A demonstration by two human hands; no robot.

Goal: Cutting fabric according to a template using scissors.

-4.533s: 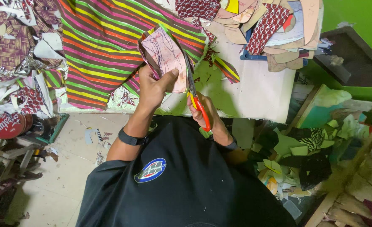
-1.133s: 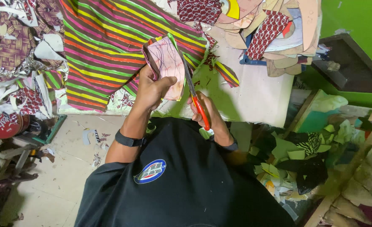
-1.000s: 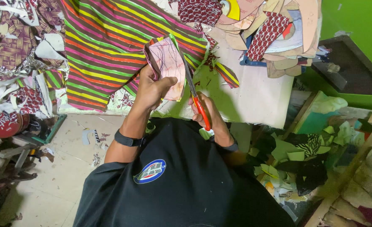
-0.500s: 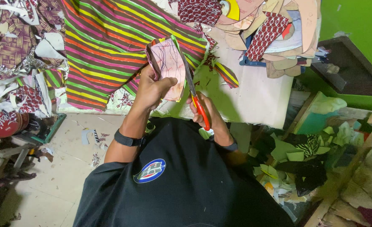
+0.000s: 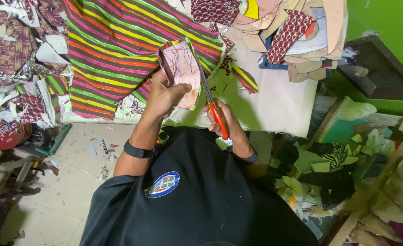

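My left hand grips a pinkish piece of material with dark scribbled lines, holding it up over the table edge. My right hand is closed on the red handles of a pair of scissors. The blades run up along the right side of the pink piece. A black band sits on my left wrist. Under the pink piece lies a striped cloth in green, yellow, orange and maroon.
A stack of flat cut shapes in tan and red print lies at the back right of the white table. Patterned scraps cover the left. A round red tin sits lower left. Green and black offcuts litter the floor right.
The pink piece has turned slightly in my left hand and the scissors have crept up along its right edge. Both hands stay in the same place.
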